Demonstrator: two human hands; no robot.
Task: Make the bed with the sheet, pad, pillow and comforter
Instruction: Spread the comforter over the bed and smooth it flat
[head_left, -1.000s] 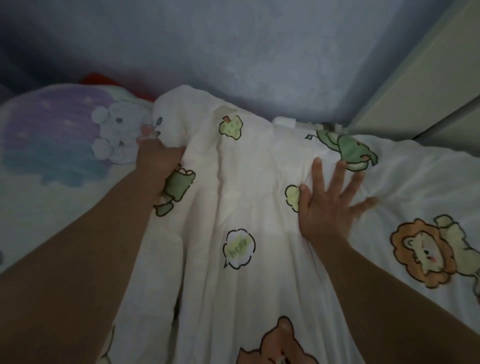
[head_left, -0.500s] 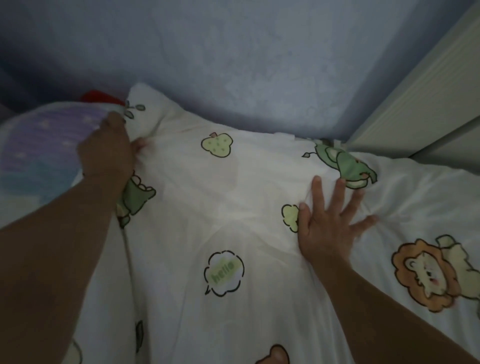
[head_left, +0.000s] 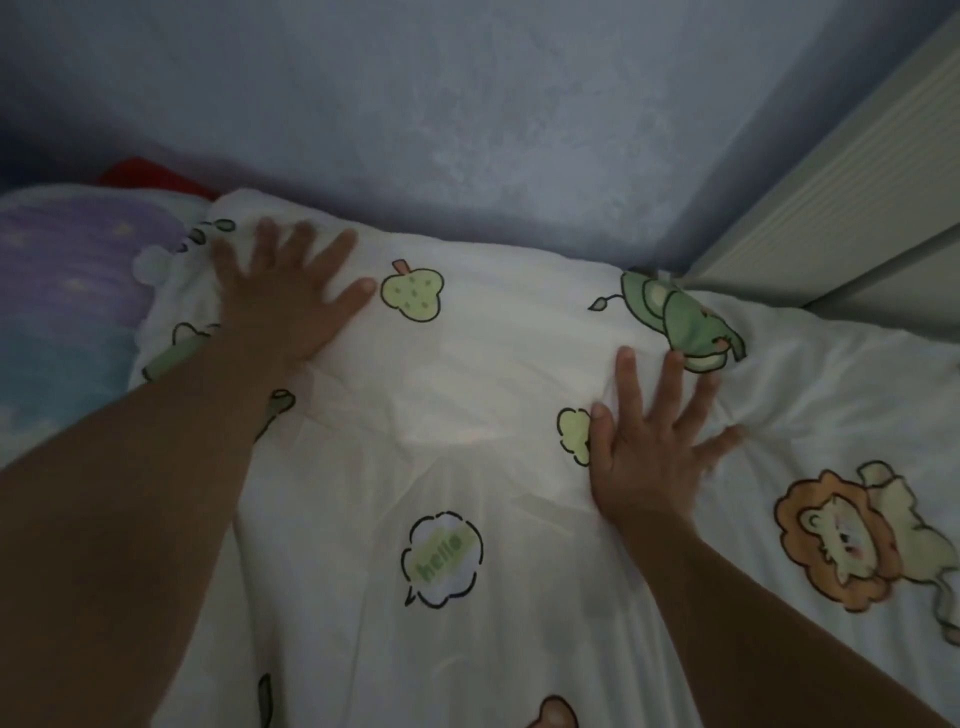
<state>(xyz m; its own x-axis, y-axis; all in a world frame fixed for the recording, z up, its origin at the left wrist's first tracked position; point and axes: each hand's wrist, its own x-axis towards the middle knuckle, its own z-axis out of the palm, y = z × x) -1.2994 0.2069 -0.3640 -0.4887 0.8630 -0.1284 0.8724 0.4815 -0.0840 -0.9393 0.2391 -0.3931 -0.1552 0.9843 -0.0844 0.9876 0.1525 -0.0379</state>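
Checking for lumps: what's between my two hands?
Head view: only wrinkled comforter with an apple print, between left hand and right hand.

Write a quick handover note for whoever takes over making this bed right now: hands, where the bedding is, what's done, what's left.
Left hand: open, fingers spread, pressing flat on the comforter near its top left corner.
Right hand: open, flat on the comforter further right, where the fabric bunches.
Comforter: spread over the bed, top edge against the wall.
Pillow: at the left, beside the comforter's corner.
Sheet and pad: hidden under the comforter, cannot confirm.
Left to do, probably: smooth the wrinkles by the right hand and square the top edge.
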